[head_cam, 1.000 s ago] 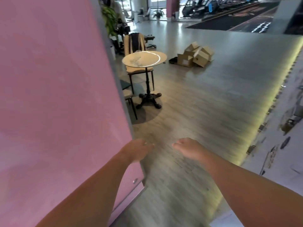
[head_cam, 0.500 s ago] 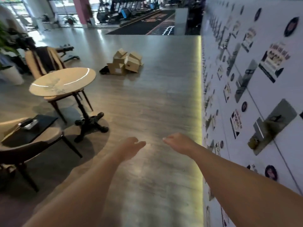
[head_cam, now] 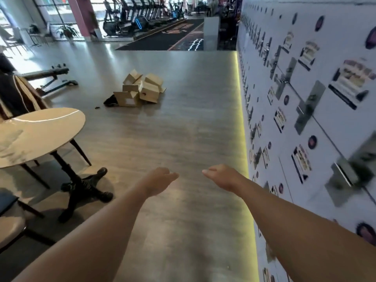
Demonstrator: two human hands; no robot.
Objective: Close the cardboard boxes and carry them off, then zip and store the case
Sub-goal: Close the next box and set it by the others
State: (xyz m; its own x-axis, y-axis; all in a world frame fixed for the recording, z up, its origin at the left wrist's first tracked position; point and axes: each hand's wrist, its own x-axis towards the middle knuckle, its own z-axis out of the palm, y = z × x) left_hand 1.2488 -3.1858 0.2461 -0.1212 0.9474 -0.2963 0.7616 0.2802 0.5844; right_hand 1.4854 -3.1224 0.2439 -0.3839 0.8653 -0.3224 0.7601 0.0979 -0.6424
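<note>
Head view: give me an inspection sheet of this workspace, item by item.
Surface: grey wood-look floor, bare ahead of the hands.
Job's things: pile of cardboard boxes on the floor far ahead, several tipped, flaps open; a dark thing lies at its left, too small to tell whether it is the case.
Clutter: small dark bit on the floor near the pile.
Grippers: left hand and right hand held out, holding nothing, fingers relaxed.
Cables: nothing seen.
Surroundings: round table and chairs at left, locker wall at right, treadmills beyond.
</note>
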